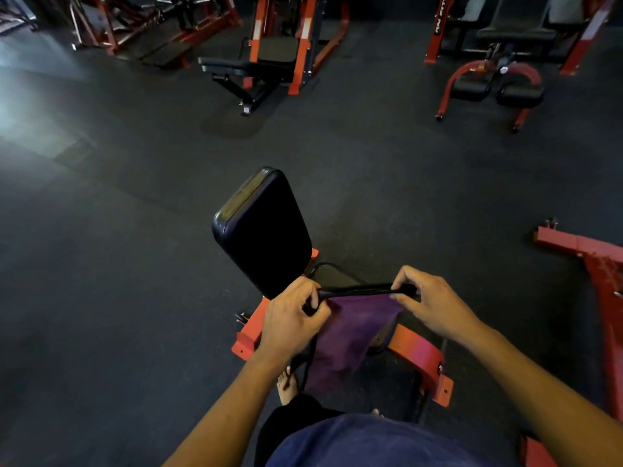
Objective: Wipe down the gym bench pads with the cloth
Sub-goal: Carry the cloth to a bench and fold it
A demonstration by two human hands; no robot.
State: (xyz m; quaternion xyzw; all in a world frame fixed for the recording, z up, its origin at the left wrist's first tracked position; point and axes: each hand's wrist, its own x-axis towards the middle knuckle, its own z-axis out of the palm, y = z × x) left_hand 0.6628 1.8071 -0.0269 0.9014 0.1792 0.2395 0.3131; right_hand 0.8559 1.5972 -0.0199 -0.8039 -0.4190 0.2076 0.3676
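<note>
The cloth (pixel 350 335), a purple towel with a soft napped look, hung limp between my two hands just in front of the bench pad (pixel 263 230), its lower edge drooping toward the orange frame (pixel 418 355) and the dark rubber floor (pixel 118 247). My left hand (pixel 291 323) was clenched around one end of a black strap (pixel 357 290) with the cloth's corner apparently caught under the same fingers, and my right hand (pixel 429 301) pinched the strap's other end along with the cloth's upper edge, so each grip was grasping strap and cloth together as far as I could tell. The strap stretched taut between them and its tail fell past my left wrist. I judged the chief risk to be the cloth slipping out while I dealt with the strap, since the fabric was held only by its top edge and could drop onto the floor and pick up grit. The strap's loose tail might also snag on the frame's bolts. The pad was a rounded oblong, black and smooth like vinyl with a slight sheen along its seam, tilted up on its mount; such a slick surface would likely let a bunched cloth skate without cleaning. Other orange and black machines (pixel 269 59) stood well apart across the room.
</note>
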